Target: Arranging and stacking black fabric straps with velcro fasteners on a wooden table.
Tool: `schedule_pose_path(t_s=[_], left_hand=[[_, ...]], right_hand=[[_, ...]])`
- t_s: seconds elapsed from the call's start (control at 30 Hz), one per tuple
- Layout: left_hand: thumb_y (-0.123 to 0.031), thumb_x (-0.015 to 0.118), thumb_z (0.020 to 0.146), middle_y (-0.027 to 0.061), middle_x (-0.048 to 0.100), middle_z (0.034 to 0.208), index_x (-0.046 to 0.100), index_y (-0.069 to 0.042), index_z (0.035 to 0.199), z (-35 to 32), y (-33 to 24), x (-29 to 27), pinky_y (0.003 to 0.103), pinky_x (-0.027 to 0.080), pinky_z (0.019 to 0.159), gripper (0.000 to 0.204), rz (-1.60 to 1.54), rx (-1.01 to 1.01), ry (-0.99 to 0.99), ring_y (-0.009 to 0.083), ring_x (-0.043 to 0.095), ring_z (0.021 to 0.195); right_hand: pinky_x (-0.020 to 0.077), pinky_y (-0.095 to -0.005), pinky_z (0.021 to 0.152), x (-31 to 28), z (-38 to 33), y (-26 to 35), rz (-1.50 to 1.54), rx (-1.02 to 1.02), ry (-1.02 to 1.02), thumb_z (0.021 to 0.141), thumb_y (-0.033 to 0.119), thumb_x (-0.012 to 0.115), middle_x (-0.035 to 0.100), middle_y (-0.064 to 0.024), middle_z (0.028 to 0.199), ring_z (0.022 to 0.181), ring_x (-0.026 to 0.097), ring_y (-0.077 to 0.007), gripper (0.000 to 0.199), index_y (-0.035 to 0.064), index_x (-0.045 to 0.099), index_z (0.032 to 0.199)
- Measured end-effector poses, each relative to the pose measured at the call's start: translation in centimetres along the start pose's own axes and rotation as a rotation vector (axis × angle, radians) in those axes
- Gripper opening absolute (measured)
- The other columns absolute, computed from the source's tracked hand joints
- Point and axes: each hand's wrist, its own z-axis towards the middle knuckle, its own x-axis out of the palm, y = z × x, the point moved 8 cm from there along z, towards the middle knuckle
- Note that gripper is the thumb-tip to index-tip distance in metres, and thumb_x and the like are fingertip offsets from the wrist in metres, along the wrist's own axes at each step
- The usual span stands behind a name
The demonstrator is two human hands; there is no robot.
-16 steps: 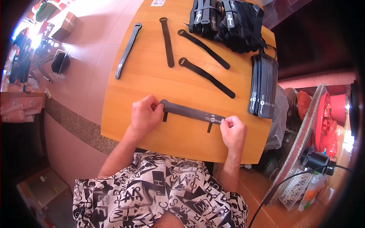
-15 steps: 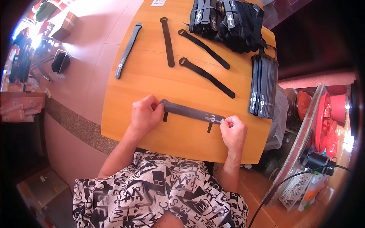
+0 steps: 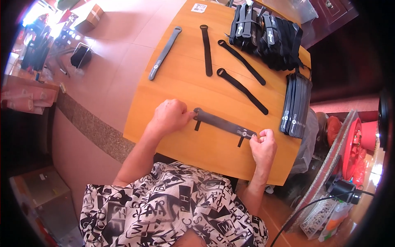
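A dark grey hook-and-loop strap point(image 3: 222, 124) lies stretched between my hands, over the near part of the table. My left hand point(image 3: 170, 117) is closed, its fingertips at the strap's slotted left end. My right hand point(image 3: 263, 144) pinches the plain right end, beside a white printed mark. Two short black strips point(image 3: 197, 125) on the tabletop show just below the strap, one near each end. Farther off lie several loose straps: a grey one point(image 3: 165, 53) at the left, a black one point(image 3: 206, 51) upright beside it, and two slanting black ones point(image 3: 242, 91) toward the right.
Bundled straps point(image 3: 267, 37) are heaped at the table's far right. A neat stack of grey straps point(image 3: 296, 106) sits along the right edge of the wooden table point(image 3: 173, 92). A white label point(image 3: 199, 8) lies at the far edge. Right of the table stands a shelf with red items point(image 3: 352, 148).
The view has shifted, so the table and straps appear farther right. Both hands stay at the strap's ends; the left hand has turned slightly, with its knuckles higher.
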Motion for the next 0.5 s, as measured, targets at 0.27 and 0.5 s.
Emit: schedule_pose_path(t_s=[0.27,0.5], left_hand=[[-0.013,0.066,0.079,0.0173,0.064,0.104,0.063,-0.001,0.100,-5.8,-2.2,-0.9,0.043,0.048,0.079,0.024,-0.129,0.585,-0.552,0.0299,0.062,0.094],[-0.030,0.064,0.082,0.0165,0.040,0.142,0.043,0.000,0.133,-6.0,-2.6,3.7,0.057,0.014,0.111,0.063,0.175,0.499,-0.291,0.0314,0.029,0.138]], right_hand=[[0.0461,-0.0322,0.052,-2.6,-3.1,3.5,0.193,-0.241,-0.132,0.084,0.002,0.059,0.059,-0.0120,0.068,0.060,0.060,-0.0194,0.010,-0.0009,0.060,0.094],[0.0459,-0.0407,0.083,-0.5,-5.1,6.7,-0.253,-0.526,-0.170,0.075,-0.001,0.061,0.063,-0.0115,0.097,0.092,0.058,-0.0295,0.021,0.0009,0.067,0.096]])
